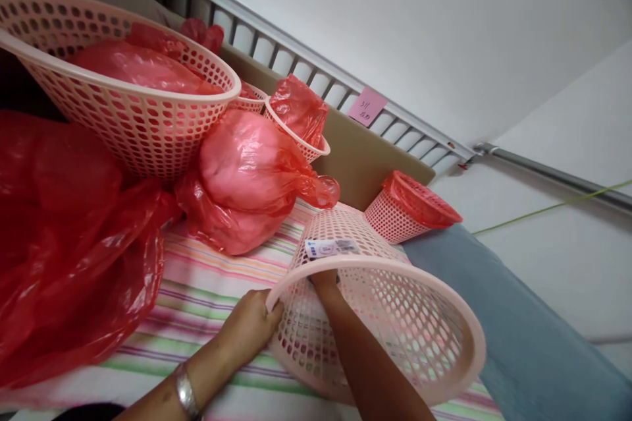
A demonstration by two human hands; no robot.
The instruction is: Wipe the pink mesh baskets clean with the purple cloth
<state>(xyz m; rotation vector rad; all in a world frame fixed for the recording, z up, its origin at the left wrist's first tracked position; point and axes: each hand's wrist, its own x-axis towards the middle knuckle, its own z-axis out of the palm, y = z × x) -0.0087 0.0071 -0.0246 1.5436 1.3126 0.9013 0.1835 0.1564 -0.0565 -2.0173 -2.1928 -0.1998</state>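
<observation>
left hand (254,319): gripping basket rim (375,265) | right hand (324,280): inside, partly hidden

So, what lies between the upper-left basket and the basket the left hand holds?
In the head view, a bulging red bag lies between them, with some striped sheet showing between the bag and the held basket.

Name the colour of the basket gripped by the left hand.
The basket is pale pink; the head view shows it.
</observation>
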